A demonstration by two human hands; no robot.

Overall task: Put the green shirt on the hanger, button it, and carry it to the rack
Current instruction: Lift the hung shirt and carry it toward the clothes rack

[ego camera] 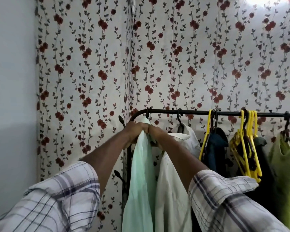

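Note:
The pale green shirt (141, 178) hangs down at the left end of the black rack (199, 112). Its dark hanger hook (147, 113) sits over the rail. My left hand (135, 131) and my right hand (155, 132) are side by side at the shirt's collar, both closed on the fabric just below the rail. The hanger's body is hidden under the shirt and my hands. I cannot see the buttons.
A white shirt (174, 181) hangs right beside the green one. Further right hang a dark blue garment (216, 148), several empty yellow hangers (248, 144) and a lime green garment (286, 173). Flowered wallpaper (94, 72) covers the wall behind.

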